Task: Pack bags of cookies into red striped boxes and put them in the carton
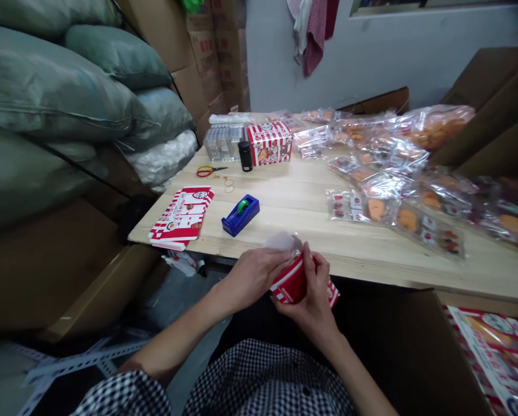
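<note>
In the right hand (316, 303), a red carton (292, 282) sits pinched beside the left hand (251, 276), grip unclear.

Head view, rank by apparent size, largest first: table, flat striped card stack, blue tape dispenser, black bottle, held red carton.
1. Table
2. Card stack
3. Blue tape dispenser
4. Black bottle

Unranked: red carton; left hand and right hand partly cover it.
</note>
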`<state>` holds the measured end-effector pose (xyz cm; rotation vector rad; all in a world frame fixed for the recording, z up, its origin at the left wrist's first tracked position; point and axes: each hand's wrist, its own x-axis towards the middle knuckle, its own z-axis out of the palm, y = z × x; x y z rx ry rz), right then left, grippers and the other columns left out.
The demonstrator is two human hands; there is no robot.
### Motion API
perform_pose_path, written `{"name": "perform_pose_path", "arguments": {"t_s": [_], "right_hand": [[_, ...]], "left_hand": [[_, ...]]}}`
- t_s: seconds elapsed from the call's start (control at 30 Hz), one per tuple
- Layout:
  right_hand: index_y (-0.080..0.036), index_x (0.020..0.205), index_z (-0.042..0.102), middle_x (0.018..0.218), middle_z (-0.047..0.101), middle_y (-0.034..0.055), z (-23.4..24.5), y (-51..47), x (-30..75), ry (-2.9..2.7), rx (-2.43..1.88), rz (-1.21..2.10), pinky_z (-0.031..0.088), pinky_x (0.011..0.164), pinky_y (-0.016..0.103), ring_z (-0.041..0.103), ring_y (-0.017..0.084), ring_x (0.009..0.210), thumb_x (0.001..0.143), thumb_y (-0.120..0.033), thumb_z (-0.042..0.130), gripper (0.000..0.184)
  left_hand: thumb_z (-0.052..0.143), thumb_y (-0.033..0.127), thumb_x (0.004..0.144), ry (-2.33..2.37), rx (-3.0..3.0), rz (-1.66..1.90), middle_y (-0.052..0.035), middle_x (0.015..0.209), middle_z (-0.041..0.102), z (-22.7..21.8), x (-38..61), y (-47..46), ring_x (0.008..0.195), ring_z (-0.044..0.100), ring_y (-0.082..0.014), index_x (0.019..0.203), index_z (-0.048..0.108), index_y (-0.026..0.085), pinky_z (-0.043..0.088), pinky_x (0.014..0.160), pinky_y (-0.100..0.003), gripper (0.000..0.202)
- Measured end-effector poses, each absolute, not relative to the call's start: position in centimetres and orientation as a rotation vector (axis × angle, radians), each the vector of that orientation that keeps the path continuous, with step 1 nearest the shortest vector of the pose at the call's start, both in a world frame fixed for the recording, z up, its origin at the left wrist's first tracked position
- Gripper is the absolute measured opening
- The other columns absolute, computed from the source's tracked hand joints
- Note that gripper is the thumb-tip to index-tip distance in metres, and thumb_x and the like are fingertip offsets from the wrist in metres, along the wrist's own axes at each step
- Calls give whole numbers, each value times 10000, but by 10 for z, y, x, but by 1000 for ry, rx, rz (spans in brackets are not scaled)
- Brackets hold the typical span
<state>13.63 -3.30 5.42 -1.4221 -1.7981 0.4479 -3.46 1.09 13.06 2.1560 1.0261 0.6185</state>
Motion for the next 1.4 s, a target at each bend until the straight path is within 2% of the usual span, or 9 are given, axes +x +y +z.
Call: {"name": "perform_pose_path", "arguments": {"t_s": [0.13,0.2,0.4,0.57,0.67,0.87,1.1,1.23,1.4], "right_hand": [[-319,1579,-28,1405,251,118,47,-50,138,-1516,-1558,540,346,1095,582,357,361,1328,604,-381,842,1309],[-324,1573,-75,1430,207,123,50,-58,140,-1391,-1601,566,344,1092,592,333,370,1350,602,-392,845,1340],[-368,1577,35,1459,312,103,80,-100,158,-1097,-1525,731,452,1028,538,460,348,1281,609,-443,874,1283],[-279,1444,467,1278,631,91,82,-118,183,-711,-1437,1223,550,897,387,609,293,1141,915,-570,543,609],[-252,1249,627,1186,689,64,64,-119,186,-563,-1496,1251,552,839,353,632,279,1068,930,-556,526,452],[-235,1140,658,1121,708,25,52,-119,182,-539,-1355,1295,524,798,312,631,240,995,938,-408,557,285],[-224,1002,688,913,733,-7,46,-118,174,-548,-1344,1332,499,675,264,641,204,830,911,-331,589,172],[-215,940,697,849,729,-11,40,-113,168,-581,-1321,1369,493,626,259,649,199,777,894,-296,582,148],[-216,1004,699,875,730,9,40,-105,165,-632,-1324,1375,498,626,267,651,210,810,895,-274,558,188]], "left_hand": [[551,333,955,1184,2212,809,-83,1534,439,128,-24,-12,1410,403,-258,1479,396,283,251,1203,-499,549],[678,404,869,1246,2003,895,-106,1593,334,120,-19,-27,1441,353,-295,1535,277,267,255,1204,-511,790],[551,357,958,966,1410,807,-102,1315,645,98,-17,-54,1130,634,-239,1373,523,190,490,1012,-369,449],[573,356,943,909,1330,702,-78,1265,662,91,-14,-63,1124,612,-229,1272,613,205,448,1031,-337,364],[513,419,964,930,1230,708,-72,1275,645,85,-2,-69,1177,575,-233,1286,603,212,416,1053,-327,393],[478,391,973,1069,1137,719,-39,962,706,85,17,-69,835,606,-185,1157,681,174,455,756,-252,350],[547,267,880,1179,1012,721,-13,779,678,58,13,-70,731,574,-161,965,743,141,432,668,-230,248],[588,264,851,1254,884,753,-29,833,727,46,8,-75,803,621,-188,981,758,135,469,730,-248,249],[612,383,902,919,682,791,-99,1255,677,54,-9,-73,1135,621,-247,1366,574,189,454,989,-337,504]]}}
